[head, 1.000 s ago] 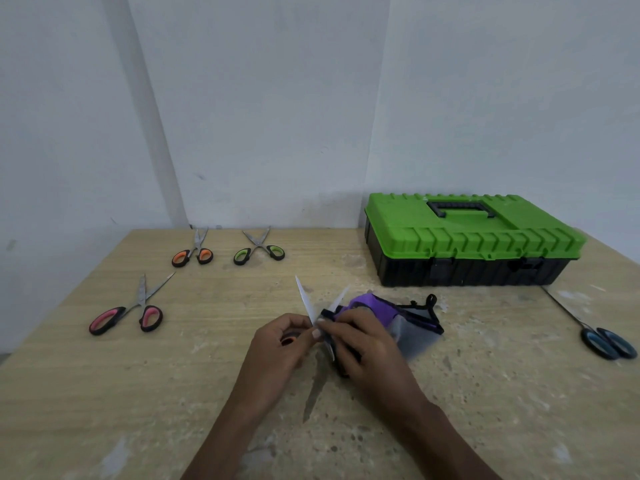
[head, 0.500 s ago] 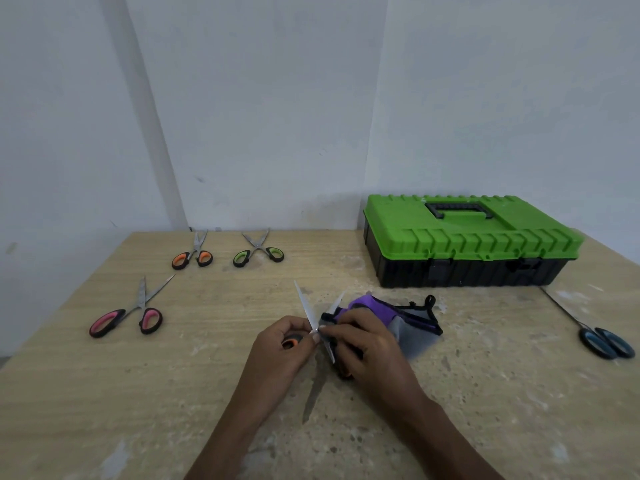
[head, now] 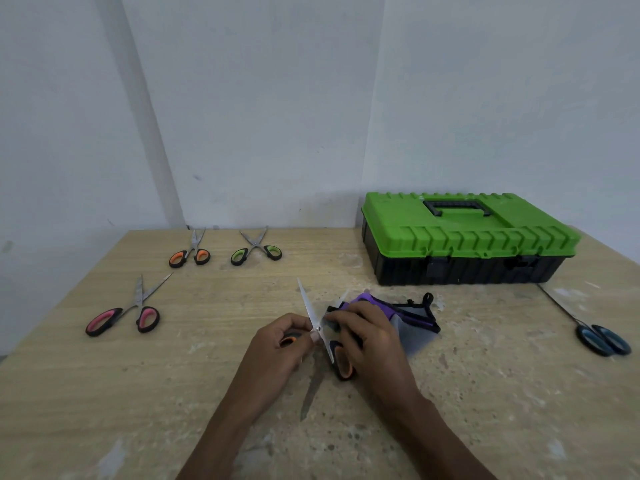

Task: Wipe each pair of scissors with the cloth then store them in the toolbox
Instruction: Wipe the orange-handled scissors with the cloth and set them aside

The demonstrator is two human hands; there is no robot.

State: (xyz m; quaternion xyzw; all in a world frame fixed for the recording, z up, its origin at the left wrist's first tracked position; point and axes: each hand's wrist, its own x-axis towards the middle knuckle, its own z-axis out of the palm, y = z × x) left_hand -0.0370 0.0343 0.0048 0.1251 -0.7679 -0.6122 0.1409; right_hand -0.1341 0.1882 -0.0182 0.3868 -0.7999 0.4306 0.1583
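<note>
Pale walls back a scuffed wooden counter [head: 104,393]. At its middle the left hand [head: 277,344] grips one handle of the spread orange-and-black steel scissors [head: 309,306], blades pointing away, while the right hand [head: 370,341] pinches a purple-and-grey cloth [head: 415,337] round the other blade. Behind, to the right, sits the closed green-lidded black toolbox [head: 467,237].

Setting reads to me as a plain workroom or a staged recording corner. I note a worn wooden desk [head: 104,393], its surface pitted and blotched with pale stains, pushed into a corner of white walls [head: 259,116] that carry a few scuff marks. A green-lidded toolbox [head: 467,237] with a black base sits closed at the back right. Scissors lie spread across the desk: a pink-handled pair [head: 121,317], an orange-handled pair [head: 189,256], a green-handled pair [head: 256,252], and a blue-handled pair [head: 602,339].
</note>
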